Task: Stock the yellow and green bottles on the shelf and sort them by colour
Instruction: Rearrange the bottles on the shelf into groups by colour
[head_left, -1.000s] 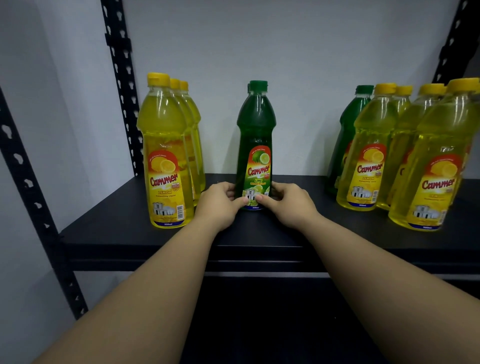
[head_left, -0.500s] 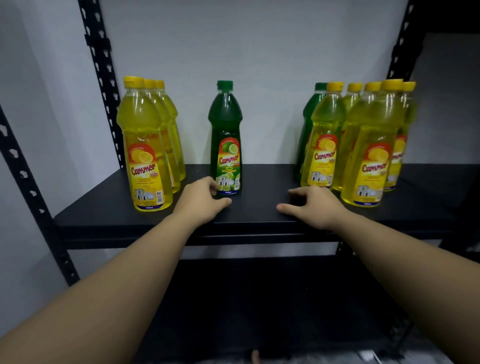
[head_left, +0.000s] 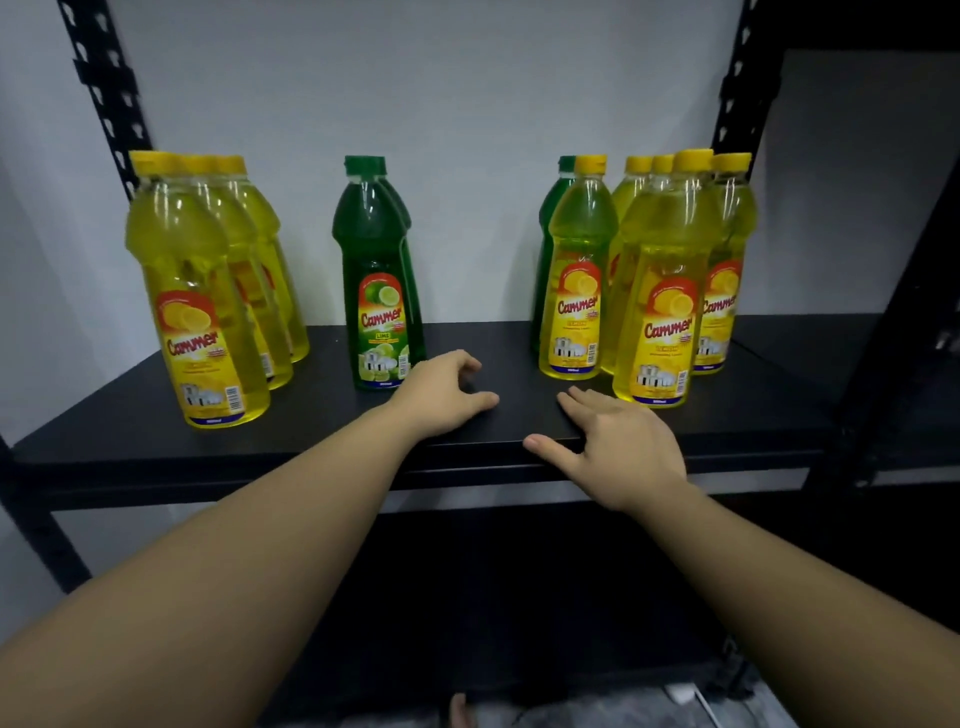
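Observation:
On the black shelf (head_left: 156, 441) a row of three yellow bottles (head_left: 192, 312) stands at the left. Two green bottles (head_left: 376, 291) stand one behind the other in the middle. At the right is a cluster of several yellow bottles (head_left: 660, 312) with one green bottle (head_left: 550, 223) behind them. My left hand (head_left: 441, 395) hovers just right of the middle green bottles, fingers loosely curled, holding nothing. My right hand (head_left: 618, 441) is over the shelf's front edge, fingers spread, just in front of the right cluster.
Black perforated uprights (head_left: 104, 88) frame the shelf at left and right (head_left: 737, 93), with a white wall behind. A lower shelf level lies dark beneath. Bare shelf surface lies between the green bottles and the right cluster.
Both hands have let go of the middle green bottle and drawn back toward the front edge. The right hand moved right toward the yellow cluster. The view shifted right.

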